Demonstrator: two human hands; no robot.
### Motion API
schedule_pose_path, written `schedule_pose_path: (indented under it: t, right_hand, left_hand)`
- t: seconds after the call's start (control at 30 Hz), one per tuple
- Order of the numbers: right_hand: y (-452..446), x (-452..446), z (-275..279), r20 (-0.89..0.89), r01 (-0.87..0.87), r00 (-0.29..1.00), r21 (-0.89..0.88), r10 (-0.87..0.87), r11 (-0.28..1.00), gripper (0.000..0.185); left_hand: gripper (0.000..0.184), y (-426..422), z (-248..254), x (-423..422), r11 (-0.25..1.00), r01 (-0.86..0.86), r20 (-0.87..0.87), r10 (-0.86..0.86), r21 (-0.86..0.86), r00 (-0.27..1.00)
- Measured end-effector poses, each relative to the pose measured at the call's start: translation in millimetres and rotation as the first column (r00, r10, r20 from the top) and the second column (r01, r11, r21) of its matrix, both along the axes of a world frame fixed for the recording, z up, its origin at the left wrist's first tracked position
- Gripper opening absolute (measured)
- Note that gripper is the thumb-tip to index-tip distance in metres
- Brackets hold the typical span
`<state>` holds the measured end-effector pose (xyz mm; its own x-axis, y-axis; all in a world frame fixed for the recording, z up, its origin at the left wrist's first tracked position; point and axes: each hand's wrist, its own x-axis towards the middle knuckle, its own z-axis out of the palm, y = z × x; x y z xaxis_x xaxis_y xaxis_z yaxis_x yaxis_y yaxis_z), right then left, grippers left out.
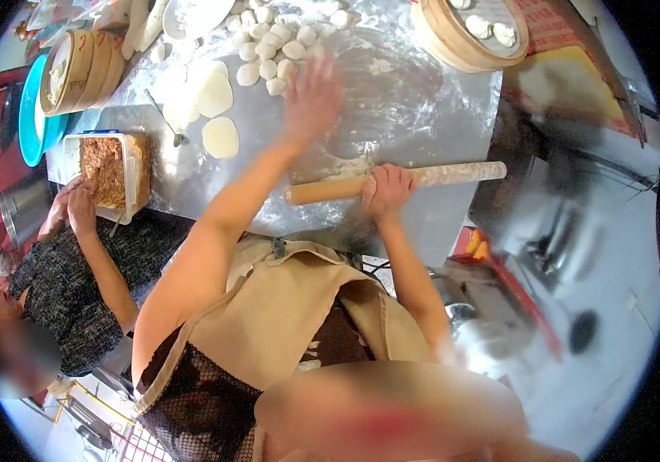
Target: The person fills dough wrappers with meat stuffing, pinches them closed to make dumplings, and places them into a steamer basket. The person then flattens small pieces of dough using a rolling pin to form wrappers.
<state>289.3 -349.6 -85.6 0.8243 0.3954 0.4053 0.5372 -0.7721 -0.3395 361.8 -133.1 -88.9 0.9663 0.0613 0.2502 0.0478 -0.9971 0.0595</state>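
My left hand [314, 100] is stretched out low over the floured metal table [391, 108], fingers extended and slightly smeared by motion, just beside the dough pieces [267, 50]. Nothing shows in it, though its palm side is hidden. My right hand [389, 190] is wrapped round a long wooden rolling pin [461, 175], left of the pin's middle, near the table's front edge. Flattened round wrappers [220, 138] lie to the left of my left hand, some overlapping.
At the left, a co-worker's hands [76, 204] are at a plastic container of brown filling [137, 173]. A thin utensil [177, 139] lies between container and wrappers. Bamboo steamers [83, 69] stand at the back left, with another steamer [453, 46] holding buns at the back right.
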Motion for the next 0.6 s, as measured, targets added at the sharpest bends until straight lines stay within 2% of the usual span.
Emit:
schedule_pose_path:
  t: [0.07,0.1,0.17,0.2,0.23,0.27,0.33,0.37,0.4,0.43,0.5,0.57,0.6]
  right_hand:
    - [2.3,2.6,1.7,0.005,0.003,1.0,-0.012,-0.003,1.0,0.019]
    - [1.2,0.3,3.1,0.007,0.003,1.0,-0.02,-0.003,1.0,0.019]
    - [-2.0,-0.9,0.9,0.016,-0.007,1.0,-0.015,0.007,1.0,0.019]
    - [1.2,0.4,-2.3,0.027,-0.003,1.0,0.013,0.002,1.0,0.019]
    - [2.7,0.1,-3.3,0.032,-0.021,0.999,0.025,0.02,0.999,0.019]
    - [-1.0,-1.3,-3.8,0.0,0.0,1.0,-0.037,0.0,0.999,0.02]
    - [-3.5,-2.6,-13.3,-0.029,0.038,0.999,-0.156,-0.043,0.987,0.021]
    - [-5.4,-3.9,-19.6,-0.029,0.055,0.998,-0.212,-0.062,0.976,0.021]
    - [-7.2,-3.6,-21.1,-0.034,0.037,0.998,-0.177,-0.044,0.984,0.022]
    - [-9.7,-3.9,-22.9,-0.041,0.018,0.999,-0.14,-0.024,0.99,0.023]
    - [-10.7,-1.6,-27.5,0.038,0.015,0.999,-0.112,-0.011,0.994,0.023]
    - [-18.6,1.8,-38.2,0.108,-0.024,0.993,-0.181,0.044,0.983,0.025]
    - [-47.0,9.2,-73.6,0.313,-0.058,0.942,-0.21,0.123,0.976,0.027]
  left_hand:
    - [0.058,26.2,29.8,43.0,0.963,-0.195,0.209,0.233,-0.186,0.95]
    - [0.058,40.1,23.2,54.4,0.959,-0.2,0.202,0.24,-0.199,0.95]
    - [0.038,67.6,13.9,66.7,1.0,0.017,-0.134,-0.017,-0.002,0.991]
    - [0.038,70.8,11.0,60.6,1.0,-0.001,-0.128,0.002,0.004,0.992]
    - [0.034,69.6,5.5,51.5,0.99,0.066,-0.055,-0.073,-0.123,0.996]
    - [0.031,68.2,5.8,45.4,0.962,0.138,0.029,-0.135,-0.237,0.99]
    - [0.03,38.5,52.1,18.1,0.955,0.029,-0.269,-0.112,-0.295,0.957]
    - [0.024,27.8,42.0,-3.1,0.902,-0.011,-0.185,-0.076,-0.431,0.98]
    - [0.024,28.6,28.0,-13.6,0.899,-0.011,-0.237,-0.104,-0.438,0.966]
    - [0.024,30.4,11.6,-27.0,0.858,-0.003,-0.145,-0.083,-0.513,0.986]
    - [0.026,29.9,0.7,-37.7,0.823,-0.015,-0.063,-0.025,-0.568,0.998]
    - [0.025,21.4,4.2,-39.6,0.843,-0.074,-0.102,0.023,-0.532,0.994]
    - [0.025,13.8,7.8,-42.3,0.848,-0.127,-0.217,0.015,-0.515,0.976]
